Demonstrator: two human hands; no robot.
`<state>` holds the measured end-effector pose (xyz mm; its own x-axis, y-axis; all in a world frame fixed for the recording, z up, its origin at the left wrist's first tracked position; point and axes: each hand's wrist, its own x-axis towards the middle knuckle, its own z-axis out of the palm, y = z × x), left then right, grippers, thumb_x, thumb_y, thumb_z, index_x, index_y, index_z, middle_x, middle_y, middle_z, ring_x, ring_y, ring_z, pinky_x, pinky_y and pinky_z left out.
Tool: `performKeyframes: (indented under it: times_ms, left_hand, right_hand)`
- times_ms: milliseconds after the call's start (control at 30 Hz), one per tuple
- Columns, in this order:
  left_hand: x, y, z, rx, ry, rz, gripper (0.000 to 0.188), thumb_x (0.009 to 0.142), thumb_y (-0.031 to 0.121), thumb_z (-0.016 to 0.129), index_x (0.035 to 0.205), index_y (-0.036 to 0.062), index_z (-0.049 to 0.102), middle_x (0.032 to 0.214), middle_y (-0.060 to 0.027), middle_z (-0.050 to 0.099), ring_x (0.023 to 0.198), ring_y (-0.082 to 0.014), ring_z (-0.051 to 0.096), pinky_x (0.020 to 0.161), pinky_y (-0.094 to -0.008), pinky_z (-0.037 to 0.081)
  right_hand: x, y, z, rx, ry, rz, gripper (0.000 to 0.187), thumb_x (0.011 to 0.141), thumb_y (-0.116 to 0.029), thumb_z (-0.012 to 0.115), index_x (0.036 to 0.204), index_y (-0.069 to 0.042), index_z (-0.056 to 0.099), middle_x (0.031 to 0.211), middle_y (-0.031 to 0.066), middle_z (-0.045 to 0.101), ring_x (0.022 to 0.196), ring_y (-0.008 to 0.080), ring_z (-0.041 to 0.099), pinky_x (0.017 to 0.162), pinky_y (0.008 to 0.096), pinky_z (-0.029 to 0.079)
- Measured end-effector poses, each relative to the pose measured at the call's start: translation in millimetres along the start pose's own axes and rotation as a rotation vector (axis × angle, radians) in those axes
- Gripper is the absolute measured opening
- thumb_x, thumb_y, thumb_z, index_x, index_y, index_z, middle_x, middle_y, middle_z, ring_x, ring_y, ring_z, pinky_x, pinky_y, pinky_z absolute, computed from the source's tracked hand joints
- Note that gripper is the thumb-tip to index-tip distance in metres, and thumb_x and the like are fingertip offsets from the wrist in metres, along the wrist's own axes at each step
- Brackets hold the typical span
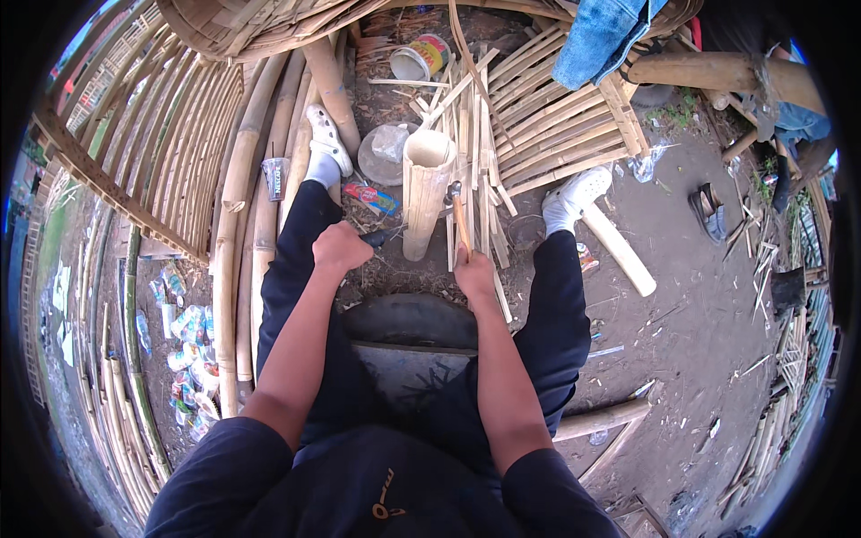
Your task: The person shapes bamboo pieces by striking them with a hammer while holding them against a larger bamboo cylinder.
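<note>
Hammer (461, 218) held in right fingers (467, 264), dark-handled tool (373, 239) in left fingers (356, 255), both near bamboo tube (425, 199); probably best to seat tool squarely, then strike gently.

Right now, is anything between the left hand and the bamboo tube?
Only the dark tool held in the left hand, pointing toward the tube. Nothing else visible blocks that gap; the red-and-blue wrapper lies on the ground farther out, off the direct line.

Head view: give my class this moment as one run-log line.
left hand: grips black-handled tool | right hand: grips wooden-handled metal hammer | nearby: pale hollow bamboo cylinder
</note>
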<state>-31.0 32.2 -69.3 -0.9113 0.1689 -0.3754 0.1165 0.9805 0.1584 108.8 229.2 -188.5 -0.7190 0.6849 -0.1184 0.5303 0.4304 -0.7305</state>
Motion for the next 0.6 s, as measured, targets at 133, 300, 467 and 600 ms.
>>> performKeyframes:
  times_ms: [133, 300, 467, 600]
  left_hand:
    - [-5, 3, 0, -0.072, 0.073, 0.044, 0.035, 0.071, 0.024, 0.064, 0.096, 0.0002, 0.071, 0.104, -0.0202, 0.069, 0.101, -0.0329, 0.067, 0.086, -0.0403, 0.053]
    - [-8, 4, 13, -0.071, 0.098, 0.05, 0.036, 0.069, 0.024, 0.065, 0.096, -0.0006, 0.07, 0.103, -0.0212, 0.069, 0.101, -0.0338, 0.066, 0.086, -0.0409, 0.053]
    - [-13, -6, 12, -0.083, 0.061, 0.044, 0.037, 0.07, 0.023, 0.065, 0.099, 0.0006, 0.069, 0.104, -0.0199, 0.069, 0.101, -0.0333, 0.066, 0.087, -0.0409, 0.053]
    - [-23, -9, 6, -0.097, 0.127, 0.01, 0.035, 0.069, 0.022, 0.066, 0.098, 0.0022, 0.07, 0.103, -0.0185, 0.069, 0.099, -0.033, 0.067, 0.086, -0.0407, 0.053]
  right_hand:
    - [5, 0, -6, 0.063, 0.041, 0.002, 0.05, 0.096, -0.038, 0.05, 0.079, 0.007, 0.064, 0.078, 0.0318, 0.062, 0.079, 0.0488, 0.062, 0.075, 0.053, 0.049]
    - [-5, -4, -5, -0.012, -0.043, 0.089, 0.052, 0.096, -0.041, 0.049, 0.088, 0.007, 0.065, 0.085, 0.0314, 0.063, 0.089, 0.0457, 0.063, 0.081, 0.0495, 0.048]
    - [-8, -17, -20, 0.051, -0.043, 0.115, 0.052, 0.095, -0.041, 0.049, 0.089, 0.007, 0.065, 0.086, 0.0317, 0.063, 0.09, 0.0476, 0.061, 0.081, 0.049, 0.048]
    - [-7, -50, -32, 0.189, 0.185, -0.074, 0.048, 0.096, -0.038, 0.052, 0.084, 0.008, 0.063, 0.076, 0.0327, 0.06, 0.078, 0.0497, 0.061, 0.072, 0.0505, 0.048]
